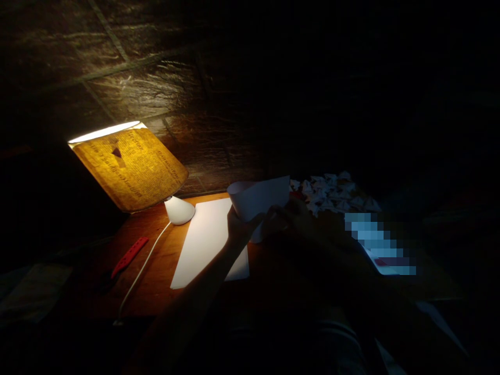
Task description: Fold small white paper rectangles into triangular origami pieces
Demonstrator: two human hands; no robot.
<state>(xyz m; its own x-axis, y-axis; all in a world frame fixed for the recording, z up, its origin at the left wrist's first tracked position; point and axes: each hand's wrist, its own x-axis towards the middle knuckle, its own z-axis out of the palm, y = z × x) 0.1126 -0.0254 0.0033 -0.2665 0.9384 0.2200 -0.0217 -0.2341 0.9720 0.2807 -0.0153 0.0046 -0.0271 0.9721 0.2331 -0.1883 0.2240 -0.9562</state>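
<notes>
Yellow lampshade (133,169), lit, at left; below it we log a red-handled tool (130,256) and a white cord (145,263) on the wooden table (162,265). Next, white paper (207,239) lies flat. Over its right side we observe 1 curled sheet (261,200) held up in 2 hands: left hand (239,226) gripping its lower left, right hand (292,214), dim, pinching its lower right. Farther right, we record heaped folded papers (330,192), then a glowing, pixelated device (378,245).

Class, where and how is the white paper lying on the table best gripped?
Probably pinch the paper by its near-left corner, coming from the left: it lies flat, that corner is uncovered, and the left forearm crosses farther right.
</notes>
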